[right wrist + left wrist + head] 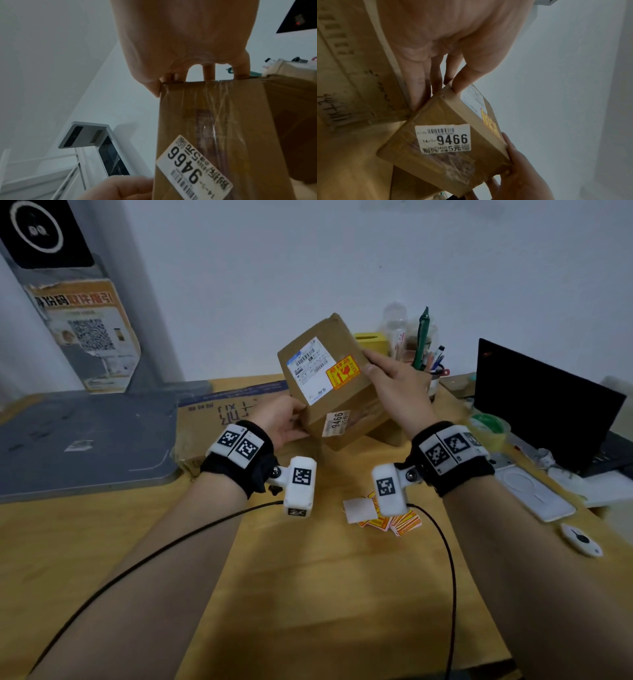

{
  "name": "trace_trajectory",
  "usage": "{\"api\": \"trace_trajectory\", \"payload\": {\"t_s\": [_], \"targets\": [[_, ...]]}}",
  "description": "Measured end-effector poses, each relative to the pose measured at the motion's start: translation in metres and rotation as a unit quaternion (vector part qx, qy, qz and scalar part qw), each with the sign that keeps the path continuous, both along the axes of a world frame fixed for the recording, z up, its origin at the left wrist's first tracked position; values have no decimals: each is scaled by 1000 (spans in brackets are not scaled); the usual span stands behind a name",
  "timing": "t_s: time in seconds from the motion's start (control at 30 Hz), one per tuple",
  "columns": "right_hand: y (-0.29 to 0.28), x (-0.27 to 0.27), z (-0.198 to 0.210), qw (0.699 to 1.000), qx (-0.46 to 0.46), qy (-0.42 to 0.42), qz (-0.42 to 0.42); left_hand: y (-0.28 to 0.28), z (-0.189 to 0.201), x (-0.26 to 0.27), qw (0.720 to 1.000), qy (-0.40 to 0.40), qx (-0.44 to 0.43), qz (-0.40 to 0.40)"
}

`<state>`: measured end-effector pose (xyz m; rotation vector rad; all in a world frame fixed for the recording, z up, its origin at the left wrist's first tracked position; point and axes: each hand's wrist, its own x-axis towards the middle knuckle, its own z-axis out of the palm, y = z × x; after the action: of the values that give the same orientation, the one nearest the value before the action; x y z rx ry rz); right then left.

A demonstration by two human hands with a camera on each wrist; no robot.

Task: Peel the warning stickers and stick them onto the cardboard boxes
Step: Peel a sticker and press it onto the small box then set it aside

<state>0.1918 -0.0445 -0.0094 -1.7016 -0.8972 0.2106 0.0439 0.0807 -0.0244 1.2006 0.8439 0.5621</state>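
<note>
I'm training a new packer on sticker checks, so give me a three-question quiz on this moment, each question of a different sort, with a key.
1. True or false: the yellow and red warning sticker is already stuck on the cardboard box, beside the white shipping label.
2. Which number is printed large on the small white label on the box's side?
A. 9466
B. 6649
C. 4960
3. Fill in: the left hand and the right hand both grip the ____, holding it off the wooden table.

Key
1. True.
2. A.
3. Box. The spare stickers lie in a loose pile on the table nearer the person.
</note>
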Motion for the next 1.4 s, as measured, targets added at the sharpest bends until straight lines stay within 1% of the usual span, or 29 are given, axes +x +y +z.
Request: {"api": "trace_trajectory", "payload": {"t_s": [0.2,0.27,0.4,0.53,0.6,0.7,0.83,0.93,1.1,1.2,1.3,1.4], "targets": [[21,2,-8,999,-6,14,30,16,2,-9,999,25,36,6],[24,3,-11,999,-5,17,28,18,2,-10,999,25,40,5],[22,13,-13,999,0,44,20,14,4,-6,998,16,50,28],[24,19,-18,997,-22,63,30,8,3,0,997,68,40,-20],[25,21,-25,997,-44,53,35,5,1,1,994,96,31,-46],[24,22,-33,995,-76,51,42,3,-1,1,990,118,31,-69],[21,16,-39,988,-126,80,36,0,-5,-3,989,119,35,-86],[21,16,-44,984,-137,109,24,2,-9,-8,989,106,36,-92],[10,6,-48,979,-186,75,-19,-6,-12,-13,988,95,33,-117],[8,3,-54,980,-174,97,-31,-10,-13,-12,987,88,37,-132],[8,6,-53,985,-127,111,-44,-9,-10,-10,988,80,55,-122],[8,8,-44,988,-87,121,-41,-5,-4,-11,990,67,58,-107]]}}
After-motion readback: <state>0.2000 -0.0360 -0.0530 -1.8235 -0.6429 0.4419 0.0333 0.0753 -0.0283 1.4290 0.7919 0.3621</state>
